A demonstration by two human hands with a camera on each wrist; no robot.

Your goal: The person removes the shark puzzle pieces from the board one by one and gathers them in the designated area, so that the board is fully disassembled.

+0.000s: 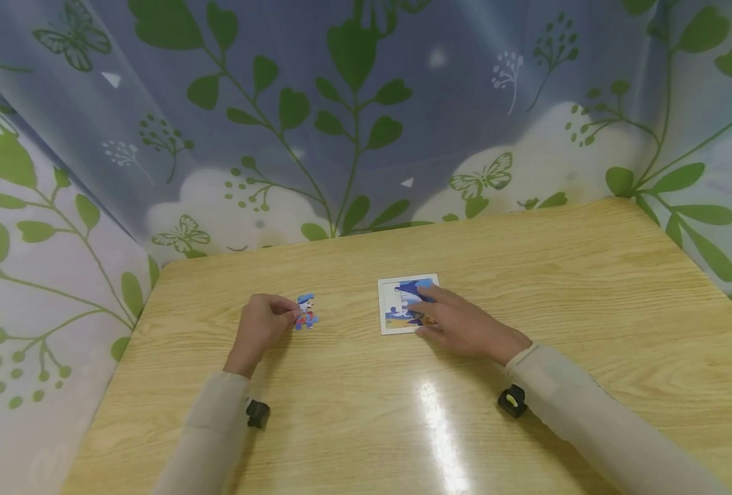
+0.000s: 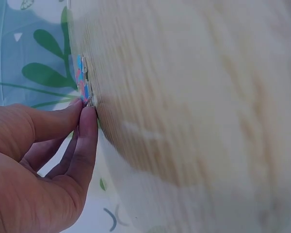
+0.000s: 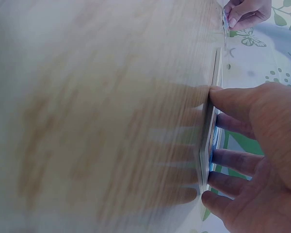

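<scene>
From the head camera, the left hand [image 1: 260,328] pinches a small blue and red puzzle piece [image 1: 306,312] at its fingertips, low over the wooden table [image 1: 353,412]. Well to its right lies a white puzzle tray [image 1: 390,309] with blue pieces in it, and the right hand [image 1: 458,323] rests flat on the tray, fingers straight and pressing down.

The left wrist camera is blurred, but the thumb and forefinger [image 2: 87,131] plainly clamp the puzzle piece [image 2: 81,80] by its lower edge, right at the table [image 2: 194,97].

In the right wrist view, the fingers [image 3: 233,158] lie spread and relaxed on the puzzle tray [image 3: 209,126], gripping nothing. The left hand [image 3: 247,12] with its piece shows far off, probably just above the table [image 3: 97,116].
</scene>
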